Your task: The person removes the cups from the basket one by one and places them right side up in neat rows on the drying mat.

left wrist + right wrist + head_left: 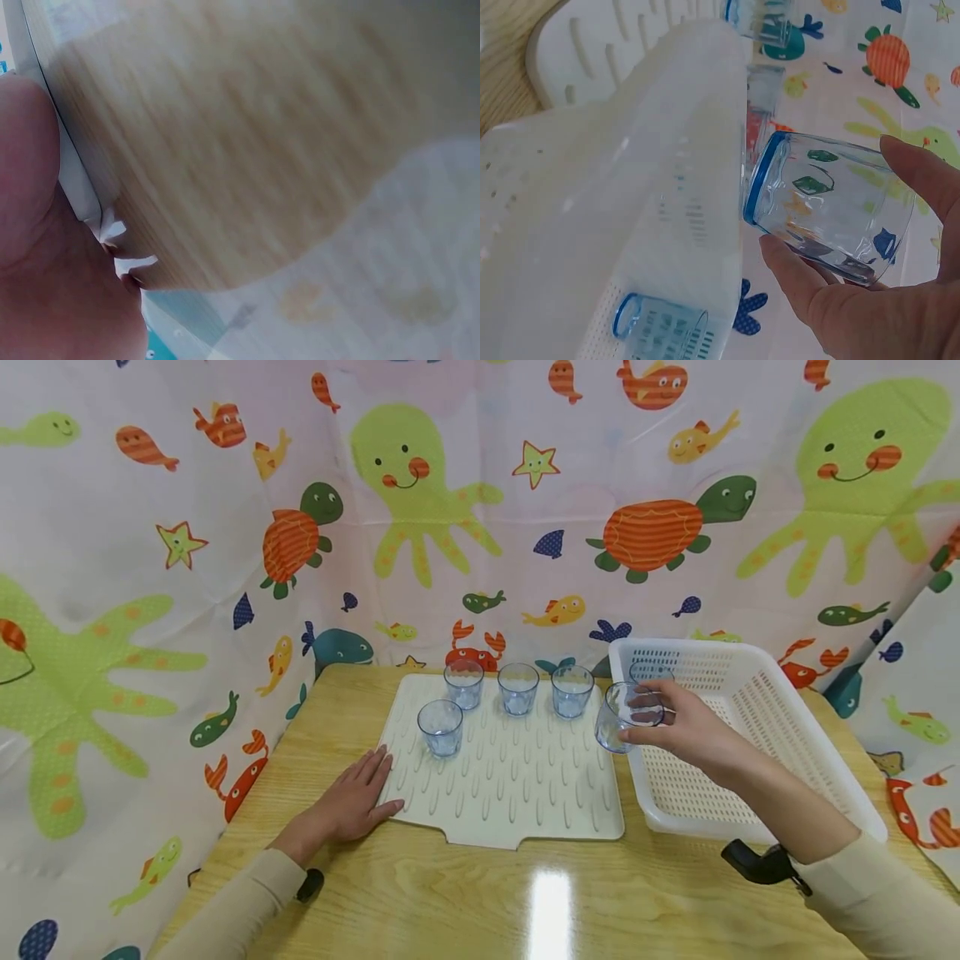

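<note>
In the head view my right hand (697, 731) holds a clear bluish drinking glass (611, 731) between thumb and fingers, over the basket's left rim. The right wrist view shows the held glass (829, 206) tilted, with the fingers round its sides. My left hand (352, 797) lies flat, its fingers on the left edge of a cream drying mat (502, 785). Several matching glasses stand on that mat: three along the back, including the middle one (518, 691), and one nearer glass (441, 729) at the left. Another glass (664, 326) is inside the basket.
A white perforated plastic basket (810, 727) stands right of the mat on the wooden table (420, 893). Behind and at both sides hangs a curtain (480, 527) printed with sea animals. Mostly bare table and part of a hand (45, 277) fill the left wrist view.
</note>
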A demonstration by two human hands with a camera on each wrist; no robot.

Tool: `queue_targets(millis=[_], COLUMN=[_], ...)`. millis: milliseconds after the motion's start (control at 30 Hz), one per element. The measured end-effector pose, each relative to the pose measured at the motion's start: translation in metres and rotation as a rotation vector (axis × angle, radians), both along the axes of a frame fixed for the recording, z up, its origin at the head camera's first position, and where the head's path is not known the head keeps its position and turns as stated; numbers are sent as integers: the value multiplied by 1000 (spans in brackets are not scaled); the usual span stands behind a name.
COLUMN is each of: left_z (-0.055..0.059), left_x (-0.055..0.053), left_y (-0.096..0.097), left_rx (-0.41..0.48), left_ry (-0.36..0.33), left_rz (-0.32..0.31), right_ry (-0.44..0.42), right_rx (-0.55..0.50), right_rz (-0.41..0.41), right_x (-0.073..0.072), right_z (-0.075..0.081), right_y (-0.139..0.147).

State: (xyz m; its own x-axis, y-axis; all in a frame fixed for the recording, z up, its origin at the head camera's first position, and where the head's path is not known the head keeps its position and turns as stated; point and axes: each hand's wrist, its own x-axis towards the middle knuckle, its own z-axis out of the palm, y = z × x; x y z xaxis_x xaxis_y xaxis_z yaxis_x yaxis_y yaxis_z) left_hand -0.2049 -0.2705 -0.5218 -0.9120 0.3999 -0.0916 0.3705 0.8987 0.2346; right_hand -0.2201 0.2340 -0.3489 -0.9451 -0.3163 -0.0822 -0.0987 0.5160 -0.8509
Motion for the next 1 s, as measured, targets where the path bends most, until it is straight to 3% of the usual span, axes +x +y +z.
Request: queue_targets(millis=[633,1000], left_z=[1,0], left_x=[-2,-1], left_y=[0,1], left_rx=[0,6], left_ry=[3,-3], left_rz=[-7,-1], right_ry=[79,85], right_rx=[104,108], right_rz=[54,-10], right_x=[-12,-8], right_z=[-2,-12], right_y=[-87,-144])
